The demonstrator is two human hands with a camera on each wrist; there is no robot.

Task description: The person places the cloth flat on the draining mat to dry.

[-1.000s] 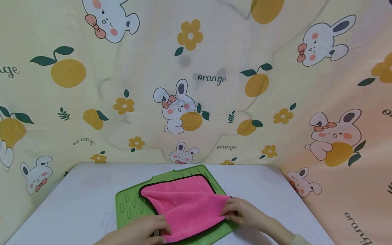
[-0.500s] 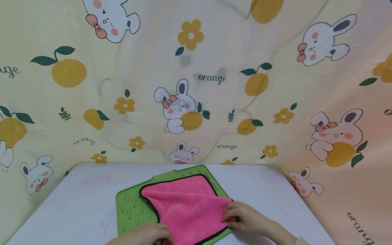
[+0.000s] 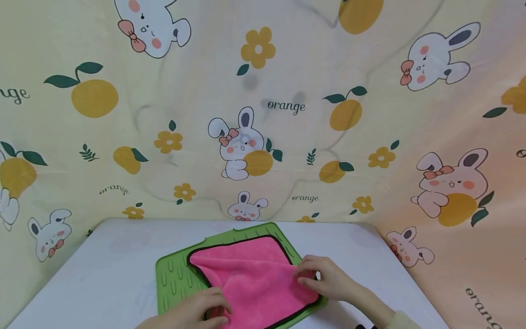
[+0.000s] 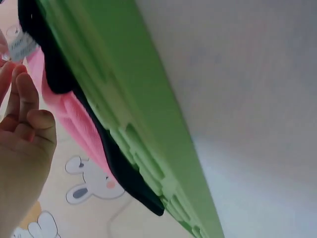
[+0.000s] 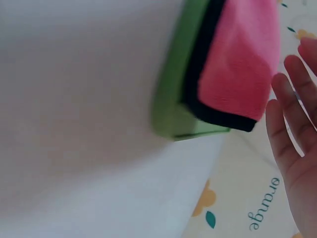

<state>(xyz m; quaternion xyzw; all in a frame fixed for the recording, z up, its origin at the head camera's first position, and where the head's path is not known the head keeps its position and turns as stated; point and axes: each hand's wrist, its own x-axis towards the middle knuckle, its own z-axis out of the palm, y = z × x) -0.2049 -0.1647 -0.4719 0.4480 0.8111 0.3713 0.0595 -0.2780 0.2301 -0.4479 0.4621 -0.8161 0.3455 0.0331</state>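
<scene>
Having let go of pink cloth (image 3: 255,292), right hand (image 3: 324,276) loose, left hand (image 3: 199,308), grip unclear

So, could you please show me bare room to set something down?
Bare table lies left of the green mat, up to the curtain, and right of it, beyond the right hand. Pink cloth, that hand and the left hand crowd the mat.

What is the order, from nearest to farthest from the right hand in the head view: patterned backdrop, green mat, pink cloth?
1. Pink cloth, at the right hand.
2. Green mat, beneath the cloth.
3. Patterned backdrop, behind the table.
</scene>
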